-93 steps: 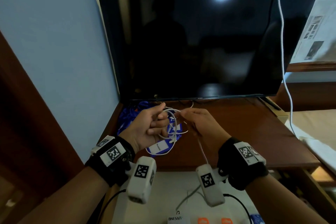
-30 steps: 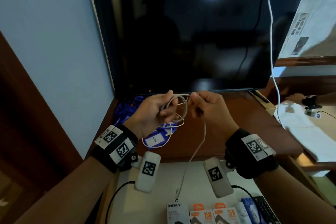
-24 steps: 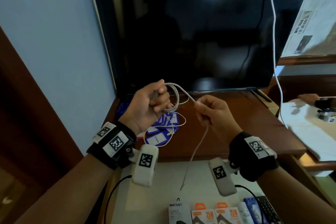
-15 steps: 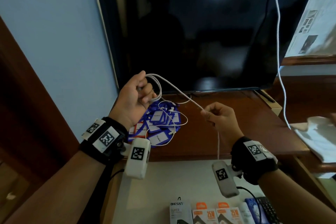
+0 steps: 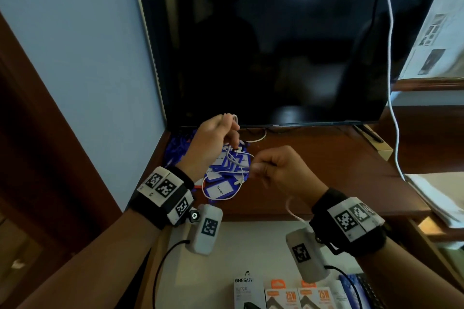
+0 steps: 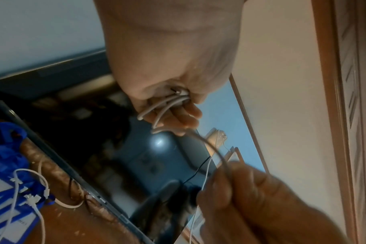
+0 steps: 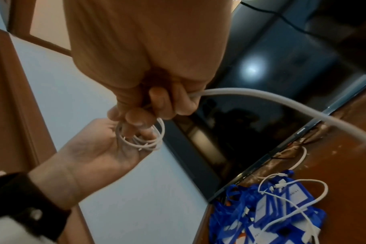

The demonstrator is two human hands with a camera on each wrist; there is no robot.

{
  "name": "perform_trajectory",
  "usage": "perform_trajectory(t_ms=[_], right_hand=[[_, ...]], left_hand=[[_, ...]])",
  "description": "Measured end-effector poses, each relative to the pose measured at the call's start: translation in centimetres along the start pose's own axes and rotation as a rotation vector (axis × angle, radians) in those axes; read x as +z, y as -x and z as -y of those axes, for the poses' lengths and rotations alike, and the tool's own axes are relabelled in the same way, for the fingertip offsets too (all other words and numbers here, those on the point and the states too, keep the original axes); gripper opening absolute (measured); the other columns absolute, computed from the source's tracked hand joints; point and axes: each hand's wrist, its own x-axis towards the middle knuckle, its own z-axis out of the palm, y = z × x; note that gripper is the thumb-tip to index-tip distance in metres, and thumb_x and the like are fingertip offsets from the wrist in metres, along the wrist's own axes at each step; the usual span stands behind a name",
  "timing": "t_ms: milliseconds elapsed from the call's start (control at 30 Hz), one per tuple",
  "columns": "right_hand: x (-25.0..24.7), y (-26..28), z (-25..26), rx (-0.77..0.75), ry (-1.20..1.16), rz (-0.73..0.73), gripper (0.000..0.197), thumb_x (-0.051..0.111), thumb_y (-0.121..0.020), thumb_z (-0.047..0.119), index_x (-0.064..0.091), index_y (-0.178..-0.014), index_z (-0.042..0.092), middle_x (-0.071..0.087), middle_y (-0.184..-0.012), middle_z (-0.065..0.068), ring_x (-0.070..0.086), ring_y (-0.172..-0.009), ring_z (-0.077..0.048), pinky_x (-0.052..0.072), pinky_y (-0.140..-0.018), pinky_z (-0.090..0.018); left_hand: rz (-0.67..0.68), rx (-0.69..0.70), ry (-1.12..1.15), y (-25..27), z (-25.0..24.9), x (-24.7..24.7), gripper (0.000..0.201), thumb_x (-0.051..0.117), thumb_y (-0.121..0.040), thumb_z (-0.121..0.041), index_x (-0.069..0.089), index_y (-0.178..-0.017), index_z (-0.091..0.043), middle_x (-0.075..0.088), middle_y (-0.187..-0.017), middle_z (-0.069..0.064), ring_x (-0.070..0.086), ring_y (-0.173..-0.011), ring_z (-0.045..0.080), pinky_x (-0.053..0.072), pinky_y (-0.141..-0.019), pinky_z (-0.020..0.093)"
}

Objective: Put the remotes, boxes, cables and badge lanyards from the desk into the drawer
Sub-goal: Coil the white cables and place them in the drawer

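My left hand [image 5: 226, 133] grips a small coil of white cable [image 7: 144, 140] above the brown desk [image 5: 326, 165], in front of the TV. The same coil shows in its curled fingers [image 6: 184, 113]. My right hand [image 5: 261, 168], just right of and below the left, pinches the loose stretch of that cable [image 7: 261, 102]; its tail [image 5: 292, 211] hangs under my wrist. A pile of blue badge lanyards [image 5: 226, 173] lies on the desk's left part, with a second white cable [image 7: 293, 198] on top. The drawer [image 5: 251, 241] stands pulled out below.
A black TV [image 5: 276, 45] fills the back of the desk. A white cord [image 5: 390, 57] hangs down at the right. Several small boxes [image 5: 283, 296] and a dark remote [image 5: 371, 293] lie at the drawer's near end. White papers [image 5: 439, 195] sit at the right.
Both hands have come down and closer together. The right hand has moved toward the left hand along the cable, and the hanging tail is shorter.
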Motion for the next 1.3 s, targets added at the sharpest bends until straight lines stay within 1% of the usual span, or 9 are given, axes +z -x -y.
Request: perform_trajectory(t_ms=[67,233,333,467,600,767,967,1167,1300], right_hand=[[-0.4,-0.3,0.2,0.001,-0.033,-0.072,0.028,0.055,-0.094,0.008,0.062,-0.07,0.021,0.056,-0.047,0.011,0.047,-0.042,-0.004,0.037,-0.049,-0.009],[-1.1,-0.8,0.1,-0.037,-0.06,-0.246,0.028,0.054,-0.095,0.01,0.063,-0.07,0.017,0.051,-0.049,0.007,0.042,-0.044,-0.009,0.038,-0.048,-0.018],[-1.3,-0.9,-0.3,-0.02,-0.086,-0.292,0.024,0.054,-0.095,0.012,0.064,-0.074,0.013,0.05,-0.05,0.001,0.041,-0.043,-0.007,0.036,-0.046,-0.015],[-1.5,-0.6,-1.0,0.01,-0.068,-0.306,0.02,0.055,-0.094,0.016,0.065,-0.077,0.01,0.052,-0.053,0.002,0.042,-0.043,-0.003,0.036,-0.045,-0.013],[-1.1,0.1,-2.3,0.042,-0.189,-0.336,0.021,0.059,-0.091,0.017,0.062,-0.078,0.001,0.051,-0.054,-0.001,0.042,-0.046,-0.007,0.038,-0.046,-0.015],[-1.0,1.9,-6.0,0.159,-0.394,-0.412,0.014,0.056,-0.091,-0.001,0.061,-0.079,0.004,0.051,-0.054,0.003,0.042,-0.047,-0.007,0.037,-0.045,-0.016],[-0.6,2.6,-8.3,0.307,-0.272,-0.418,0.018,0.059,-0.089,-0.002,0.062,-0.075,0.009,0.054,-0.053,0.005,0.046,-0.05,-0.01,0.041,-0.051,-0.021],[0.9,2.4,-5.3,0.21,-0.047,-0.137,0.015,0.061,-0.09,0.007,0.065,-0.075,0.005,0.059,-0.058,-0.004,0.049,-0.048,-0.006,0.045,-0.054,-0.014],[1.7,2.4,-3.6,0.135,-0.129,-0.14,0.021,0.056,-0.092,0.002,0.064,-0.073,-0.001,0.054,-0.052,-0.004,0.046,-0.042,-0.003,0.041,-0.051,-0.01]], left_hand=[[0.088,0.007,-0.025,0.3,0.4,0.4,0.035,0.029,-0.105,-0.021,0.055,-0.09,-0.001,0.06,-0.07,0.005,0.058,-0.06,0.0,0.045,-0.065,0.01],[0.275,-0.051,-0.028,1.1,0.6,1.3,0.039,0.032,-0.103,-0.025,0.061,-0.084,-0.006,0.064,-0.063,0.002,0.061,-0.059,0.01,0.05,-0.065,0.021],[0.351,-0.089,0.098,1.3,0.5,1.3,0.042,0.03,-0.103,-0.028,0.058,-0.081,-0.005,0.059,-0.051,0.006,0.057,-0.049,0.02,0.05,-0.06,0.027],[0.402,-0.135,0.162,1.7,0.3,1.3,0.044,0.03,-0.102,-0.03,0.056,-0.079,-0.003,0.045,-0.043,0.004,0.043,-0.037,0.016,0.044,-0.051,0.025],[0.343,-0.164,0.253,1.7,0.4,0.9,0.039,0.038,-0.098,-0.034,0.056,-0.078,-0.006,0.032,-0.044,-0.003,0.032,-0.039,0.014,0.04,-0.059,0.03],[0.097,-0.257,0.521,1.2,1.0,-0.9,0.034,0.037,-0.102,-0.029,0.052,-0.078,-0.01,0.027,-0.047,-0.006,0.029,-0.04,0.011,0.04,-0.069,0.031],[-0.067,-0.279,0.637,1.0,1.3,-1.3,0.032,0.039,-0.102,-0.026,0.055,-0.079,-0.01,0.03,-0.046,-0.006,0.033,-0.041,0.009,0.044,-0.067,0.028],[-0.088,-0.195,0.437,0.7,1.1,0.4,0.029,0.037,-0.103,-0.023,0.05,-0.079,-0.011,0.034,-0.047,-0.005,0.036,-0.044,0.01,0.042,-0.063,0.025],[0.022,-0.117,0.183,0.8,1.7,1.3,0.032,0.031,-0.105,-0.019,0.048,-0.081,-0.006,0.051,-0.056,0.005,0.051,-0.05,0.014,0.046,-0.058,0.023]])
